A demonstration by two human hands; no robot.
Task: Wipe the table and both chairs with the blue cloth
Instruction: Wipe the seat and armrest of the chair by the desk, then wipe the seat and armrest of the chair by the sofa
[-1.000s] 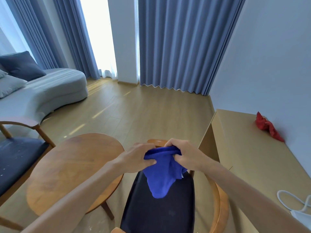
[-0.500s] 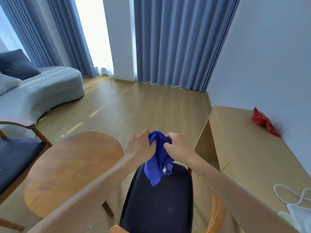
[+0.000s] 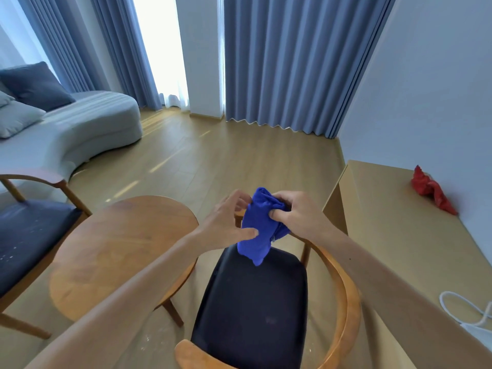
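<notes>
The blue cloth [image 3: 257,230] hangs bunched in the air above the dark seat of the near wooden chair [image 3: 253,310]. My right hand [image 3: 295,217] pinches its upper right part. My left hand [image 3: 229,222] touches its left side, thumb pressed on the cloth and fingers spread. The round wooden table [image 3: 117,251] stands left of this chair. A second chair with a dark seat [image 3: 32,235] sits at the far left, partly cut off by the frame.
A light wooden desk [image 3: 394,241] runs along the right wall, with a red cloth [image 3: 431,190] at its back and a white cable [image 3: 463,310] near its front. A grey sofa with cushions [image 3: 66,131] is at the left. Blue curtains hang behind.
The cloth has been gathered from a long hanging drape into a tighter bundle. Both hands have risen slightly and shifted along the cloth.
</notes>
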